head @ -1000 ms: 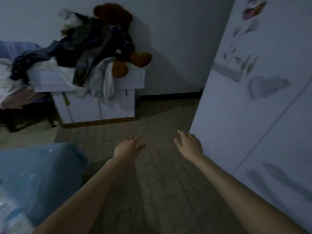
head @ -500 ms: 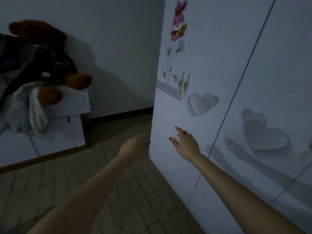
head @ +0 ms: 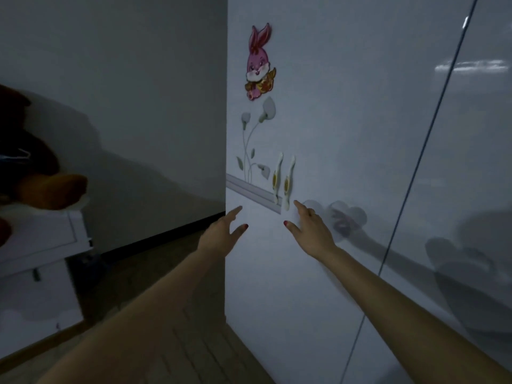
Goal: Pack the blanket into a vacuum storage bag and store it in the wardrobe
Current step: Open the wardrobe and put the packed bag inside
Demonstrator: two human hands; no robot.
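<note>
Wardrobe (head: 360, 162): white, glossy, doors closed, at 3 o'clock. Left hand (head: 221, 235) and right hand (head: 313, 228): fingers spread, nothing held, extended near its door. Blanket: not seen.

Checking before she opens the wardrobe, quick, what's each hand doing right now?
Left hand: open, fingers straight, holding nothing, at the wardrobe door's edge.
Right hand: open, holding nothing, reaching toward the door handles.
</note>
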